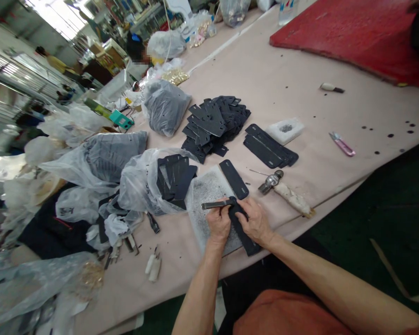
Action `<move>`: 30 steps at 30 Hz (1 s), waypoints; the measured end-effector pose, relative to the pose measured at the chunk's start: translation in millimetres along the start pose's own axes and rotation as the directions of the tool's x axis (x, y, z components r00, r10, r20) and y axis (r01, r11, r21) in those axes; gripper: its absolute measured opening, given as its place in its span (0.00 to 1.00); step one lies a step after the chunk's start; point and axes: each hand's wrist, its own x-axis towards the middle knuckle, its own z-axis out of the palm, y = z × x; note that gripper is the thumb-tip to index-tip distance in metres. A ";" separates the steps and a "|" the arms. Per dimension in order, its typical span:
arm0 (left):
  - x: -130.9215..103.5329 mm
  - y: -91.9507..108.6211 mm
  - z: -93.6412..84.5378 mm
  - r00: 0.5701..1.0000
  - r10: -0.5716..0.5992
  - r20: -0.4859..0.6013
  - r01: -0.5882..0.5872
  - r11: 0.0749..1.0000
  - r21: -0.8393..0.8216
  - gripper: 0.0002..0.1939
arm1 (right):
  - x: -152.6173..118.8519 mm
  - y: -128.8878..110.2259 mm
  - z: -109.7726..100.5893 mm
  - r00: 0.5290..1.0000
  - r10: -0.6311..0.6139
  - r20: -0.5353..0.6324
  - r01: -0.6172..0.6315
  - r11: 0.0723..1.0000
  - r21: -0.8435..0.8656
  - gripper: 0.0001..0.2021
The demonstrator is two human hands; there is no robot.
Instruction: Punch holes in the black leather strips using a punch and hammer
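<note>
In my left hand [218,228] is a metal punch [213,204], held lying sideways with its dark end at a black strip. My right hand [256,221] grips that black strip [245,238], its thumb and fingers closed on the piece. Beneath both hands lies a white block [206,195], its top covered with small dark marks. A single black strip with rounded ends [234,179] rests at the block's far right edge. To the right of my right hand, a hammer [288,193] with a wrapped handle lies on the table.
Beyond the block are a heap of black pieces [216,121], stacked black strips [270,146] and a small white block [285,131]. Pink snips [342,144] lie to the right, near a red board [349,37]. Plastic bags [108,156] and hand tools [153,267] occupy the left.
</note>
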 end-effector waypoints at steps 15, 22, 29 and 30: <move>2.8 1.2 9.6 0.979 0.203 -0.004 -0.199 0.967 0.160 0.11 | -0.1 1.6 -1.2 1.000 -0.013 0.006 0.013 1.000 -0.017 0.19; 1.7 0.2 7.3 0.982 0.187 -0.021 -0.180 0.966 0.185 0.12 | -0.7 3.7 1.6 1.000 -0.012 0.011 0.012 1.000 -0.029 0.19; 5.4 -1.5 8.3 0.966 0.257 -0.007 -0.247 0.934 0.258 0.12 | 3.9 -6.6 -44.8 0.997 -0.034 0.069 0.038 0.998 -0.046 0.21; 5.6 -1.6 8.3 0.965 0.262 -0.010 -0.251 0.934 0.255 0.12 | 4.3 -5.1 -58.5 0.999 -0.051 0.020 0.053 0.992 -0.117 0.20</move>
